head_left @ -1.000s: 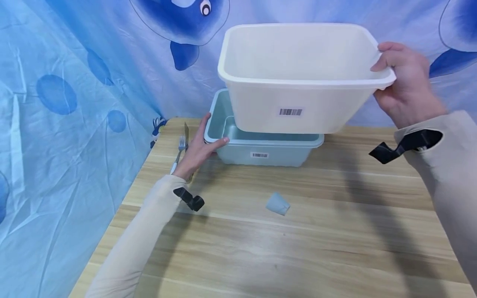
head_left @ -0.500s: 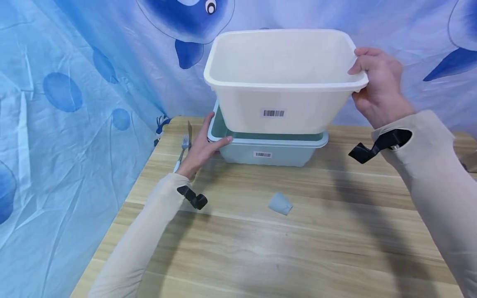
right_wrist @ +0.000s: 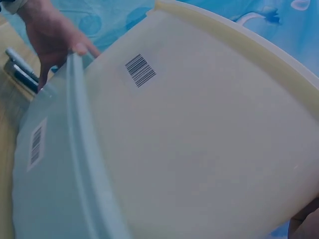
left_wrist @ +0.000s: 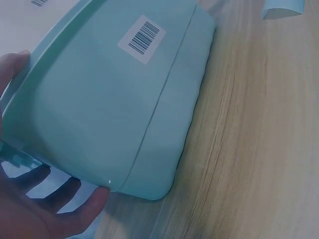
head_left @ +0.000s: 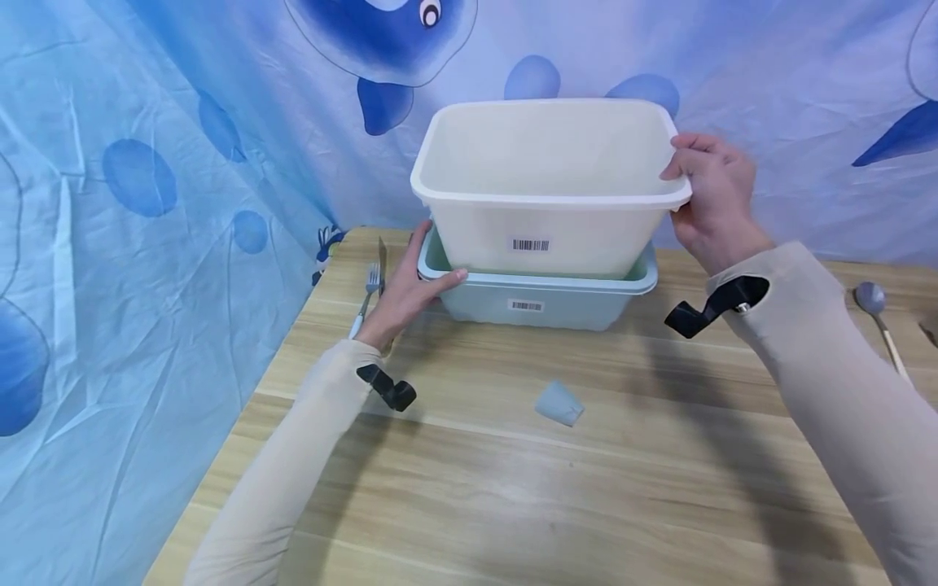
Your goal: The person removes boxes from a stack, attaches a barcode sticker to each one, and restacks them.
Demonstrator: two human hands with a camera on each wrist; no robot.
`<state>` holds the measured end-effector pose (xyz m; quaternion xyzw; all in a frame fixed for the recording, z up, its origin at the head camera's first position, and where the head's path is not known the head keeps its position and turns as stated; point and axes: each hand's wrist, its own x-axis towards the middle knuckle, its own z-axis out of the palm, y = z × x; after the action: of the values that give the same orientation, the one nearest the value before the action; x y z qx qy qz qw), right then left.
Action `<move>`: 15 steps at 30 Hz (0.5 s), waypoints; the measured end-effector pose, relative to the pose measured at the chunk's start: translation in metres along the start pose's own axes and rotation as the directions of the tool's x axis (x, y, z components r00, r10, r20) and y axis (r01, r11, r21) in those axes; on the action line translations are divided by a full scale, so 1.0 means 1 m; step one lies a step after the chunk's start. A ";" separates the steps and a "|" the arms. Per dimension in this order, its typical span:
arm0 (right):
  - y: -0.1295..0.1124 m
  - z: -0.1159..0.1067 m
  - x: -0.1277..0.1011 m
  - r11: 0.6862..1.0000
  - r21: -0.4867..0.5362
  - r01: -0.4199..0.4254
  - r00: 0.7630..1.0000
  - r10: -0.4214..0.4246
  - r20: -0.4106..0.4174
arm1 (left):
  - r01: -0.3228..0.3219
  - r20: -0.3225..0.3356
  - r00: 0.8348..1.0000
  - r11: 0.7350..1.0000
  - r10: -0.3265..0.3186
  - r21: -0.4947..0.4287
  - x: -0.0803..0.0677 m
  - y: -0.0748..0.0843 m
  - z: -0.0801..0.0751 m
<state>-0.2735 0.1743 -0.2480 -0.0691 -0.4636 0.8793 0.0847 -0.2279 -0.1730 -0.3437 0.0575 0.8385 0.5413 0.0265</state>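
Observation:
A white plastic bin (head_left: 586, 236) sits partly inside a light teal bin (head_left: 579, 308) on the wooden table, its lower part sunk below the teal rim. My right hand (head_left: 714, 199) grips the white bin's right rim, thumb inside and fingers outside. At the teal bin's left end, my left hand (head_left: 410, 295) holds on, thumb over the front rim. The left wrist view has its fingers against the end wall of the teal bin (left_wrist: 104, 94). In the right wrist view the white bin (right_wrist: 199, 129) leans over the teal one; only a sliver of my right hand shows.
A fork (head_left: 372, 281) and a knife (head_left: 382, 260) lie left of the bins. A small pale blue piece (head_left: 559, 404) rests in front. A spoon (head_left: 872, 299) lies at the far right. Behind hangs a blue curtain (head_left: 586, 49) with printed sea animals.
My right hand has brought the white bin left and down, from above the teal bin into its opening. The left hand has kept its place on the teal bin.

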 end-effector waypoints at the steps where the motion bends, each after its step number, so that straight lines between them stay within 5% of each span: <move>1: 0.003 -0.001 0.000 1.000 -0.003 0.007 1.000 -0.007 -0.009 | -0.004 0.004 1.000 1.000 0.004 -0.003 0.000 0.000 0.000; 15: 0.039 -0.014 -0.004 0.988 -0.155 0.009 1.000 -0.013 -0.026 | 0.035 0.055 0.998 0.993 -0.028 -0.116 -0.017 0.025 0.000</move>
<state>-0.2702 0.1630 -0.2877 -0.0850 -0.5295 0.8392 0.0901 -0.2097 -0.1648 -0.3208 0.0571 0.8051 0.5873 0.0608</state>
